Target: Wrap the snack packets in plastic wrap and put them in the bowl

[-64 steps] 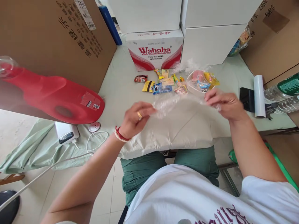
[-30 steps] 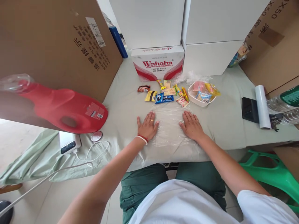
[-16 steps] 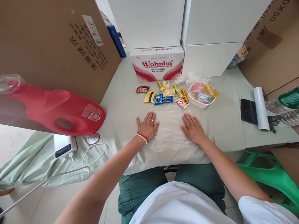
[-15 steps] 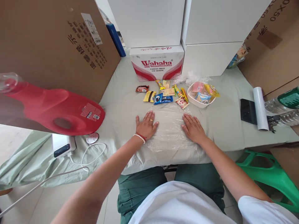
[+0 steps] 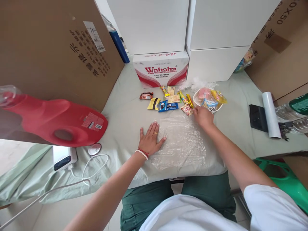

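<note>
Flat at frame centre, a crinkled clear plastic sheet. At its left edge, the left hand, palm down, fingers spread. Right of centre, the right hand, fingertips at a small cream-and-red wrapped packet, grip unclear. Above, a white rounded bowl.

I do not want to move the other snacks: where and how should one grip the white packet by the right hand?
Probably pinch the white packet at its near right end, coming from the front right, where the right hand is. It lies slanted, with that end nearest; yellow sticks are close behind, thin film in front.
</note>
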`<state>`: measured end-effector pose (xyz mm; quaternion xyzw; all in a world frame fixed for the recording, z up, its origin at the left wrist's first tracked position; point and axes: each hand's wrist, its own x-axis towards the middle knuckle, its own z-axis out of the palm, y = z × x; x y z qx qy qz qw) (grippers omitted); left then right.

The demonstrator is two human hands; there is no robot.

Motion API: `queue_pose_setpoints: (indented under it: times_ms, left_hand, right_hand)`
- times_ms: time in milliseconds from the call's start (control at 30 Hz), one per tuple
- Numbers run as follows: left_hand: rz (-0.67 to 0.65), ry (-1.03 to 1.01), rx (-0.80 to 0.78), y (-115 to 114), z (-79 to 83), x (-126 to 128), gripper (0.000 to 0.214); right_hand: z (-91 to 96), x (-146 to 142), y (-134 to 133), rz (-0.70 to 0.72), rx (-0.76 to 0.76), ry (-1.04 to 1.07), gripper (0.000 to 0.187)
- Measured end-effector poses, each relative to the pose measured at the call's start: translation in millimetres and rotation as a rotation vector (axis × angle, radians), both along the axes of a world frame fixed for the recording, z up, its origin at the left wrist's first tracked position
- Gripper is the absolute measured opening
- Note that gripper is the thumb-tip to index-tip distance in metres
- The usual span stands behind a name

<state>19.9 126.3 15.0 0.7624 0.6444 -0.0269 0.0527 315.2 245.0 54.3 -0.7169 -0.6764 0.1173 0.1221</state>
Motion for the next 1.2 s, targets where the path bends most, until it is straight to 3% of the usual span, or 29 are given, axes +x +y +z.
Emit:
queue_pose_setpoints:
  times_ms: [100,233,400,467,667,733,833,967,1100,1200]
  left_hand:
    - [0.001,-0.012,-0.008,-5.4,-0.6,0.4,0.077]
    - [0.007,-0.016,0.028,-9.7,-2.8,2.9,0.078]
    - [0.012,-0.035,0.033,-10.8,-3.9,4.3,0.079]
    - [0.011,-0.041,0.035,-11.1,-3.7,4.2,0.079]
    - [0.013,-0.056,0.052,-12.2,-3.8,4.0,0.079]
    - [0.012,-0.07,0.054,-12.6,-4.4,3.9,0.079]
    - [0.011,-0.084,0.067,-13.1,-5.5,3.2,0.078]
    - [0.006,-0.08,0.066,-13.7,-6.0,1.4,0.08]
    - [0.001,-0.082,0.05,-14.0,-4.6,0.4,0.082]
    - [0.015,-0.087,0.022,-13.9,-2.7,0.6,0.082]
  right_hand:
    - [-6.5,-15.4,14.7,-0.02,-0.043,-0.046,0.045]
    - [-18.8,-12.9,13.3,-0.006,-0.053,-0.024,0.041]
    - [-14.9,-12.7,-0.9,0.015,0.104,0.005,0.045]
    - [-10.3,-28.0,-1.7,0.113,0.162,0.014,0.045]
    - [-7.4,-105.1,19.5,0.701,0.232,-0.001,0.051]
    - [-9.6,-120.5,29.7,0.8,0.196,-0.06,0.053]
    - [-8.1,-129.2,44.6,0.682,0.141,-0.154,0.046]
    - [5.6,-146.7,63.7,0.498,0.162,-0.177,0.053]
    - [11.4,-193.0,93.6,0.584,0.207,-0.065,0.045]
    - [0.4,-231.2,120.9,0.605,0.177,0.006,0.052]
